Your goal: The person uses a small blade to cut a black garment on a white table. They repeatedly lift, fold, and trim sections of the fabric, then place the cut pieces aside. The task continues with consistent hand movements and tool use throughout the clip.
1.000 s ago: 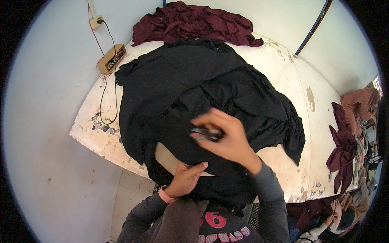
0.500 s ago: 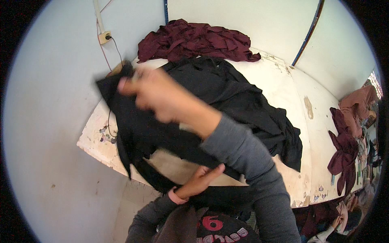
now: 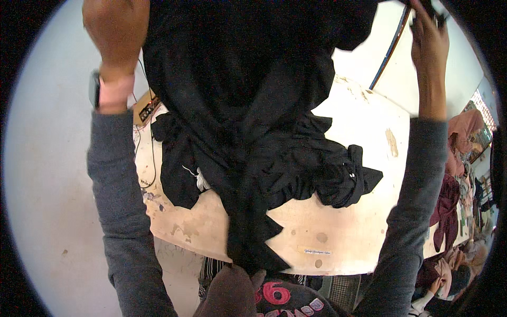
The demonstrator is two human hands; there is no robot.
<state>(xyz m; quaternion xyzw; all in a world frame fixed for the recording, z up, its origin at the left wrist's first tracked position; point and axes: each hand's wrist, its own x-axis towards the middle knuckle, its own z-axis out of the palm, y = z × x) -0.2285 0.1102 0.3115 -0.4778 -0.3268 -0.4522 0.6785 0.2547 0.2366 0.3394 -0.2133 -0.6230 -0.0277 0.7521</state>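
Observation:
I hold a large black cloth (image 3: 248, 63) up in front of me, its lower end hanging over more black fabric (image 3: 338, 174) on the worn pale table (image 3: 317, 232). High at the left, my left hand (image 3: 113, 29), above a pink wristband, is closed on the cloth's edge, its fingertips hidden. My right hand (image 3: 428, 37) is raised at the top right, closed on the cloth with a small dark tool in it, blurred. A white stringy item (image 3: 200, 179) lies among the lower fabric.
A beige electrical box (image 3: 145, 111) with cables sits by the wall at the back left. On the right are maroon cloth (image 3: 446, 211) and dusty pink cloth (image 3: 459, 137) on the table. Past it, at the lower right, are other people (image 3: 443, 285). A blue pole (image 3: 389, 48) stands behind.
Both my hands have risen to the top corners, far apart, lifting and spreading the black cloth, which was lying on the table. It now hides the maroon pile at the back.

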